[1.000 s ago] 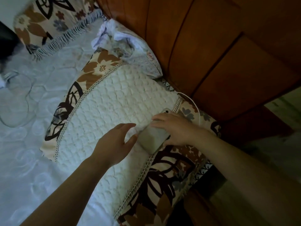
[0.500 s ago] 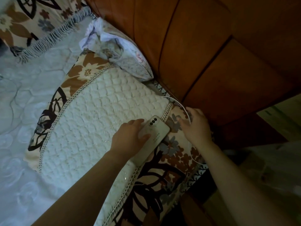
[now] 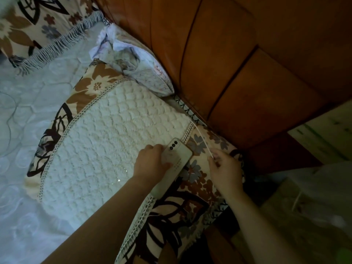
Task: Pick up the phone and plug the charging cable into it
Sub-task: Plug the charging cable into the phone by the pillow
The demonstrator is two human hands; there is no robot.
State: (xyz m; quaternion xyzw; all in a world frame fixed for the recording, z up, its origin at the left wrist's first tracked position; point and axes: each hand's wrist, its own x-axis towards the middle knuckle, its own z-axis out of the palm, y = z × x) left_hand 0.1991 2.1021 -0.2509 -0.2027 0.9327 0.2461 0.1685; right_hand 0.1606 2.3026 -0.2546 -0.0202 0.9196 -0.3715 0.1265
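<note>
A pale phone (image 3: 180, 151) lies back up, camera lenses showing, on the right part of a white quilted pillow (image 3: 114, 141). My left hand (image 3: 152, 162) wraps around the phone's lower half and holds it. A thin white charging cable (image 3: 202, 139) runs from the headboard side down to my right hand (image 3: 224, 168), which pinches it just right of the phone. The cable's plug is hidden in my fingers. Cable and phone are apart.
A brown padded headboard (image 3: 228, 73) rises behind the pillow. A crumpled light cloth (image 3: 133, 69) lies at the pillow's far end. A floral fringed blanket (image 3: 38, 25) sits at top left, the white bed sheet (image 3: 22, 149) to the left. The bed's edge drops off at right.
My left hand has closed more firmly around the phone. My right hand has taken the cable between its fingers and drawn it taut toward the phone.
</note>
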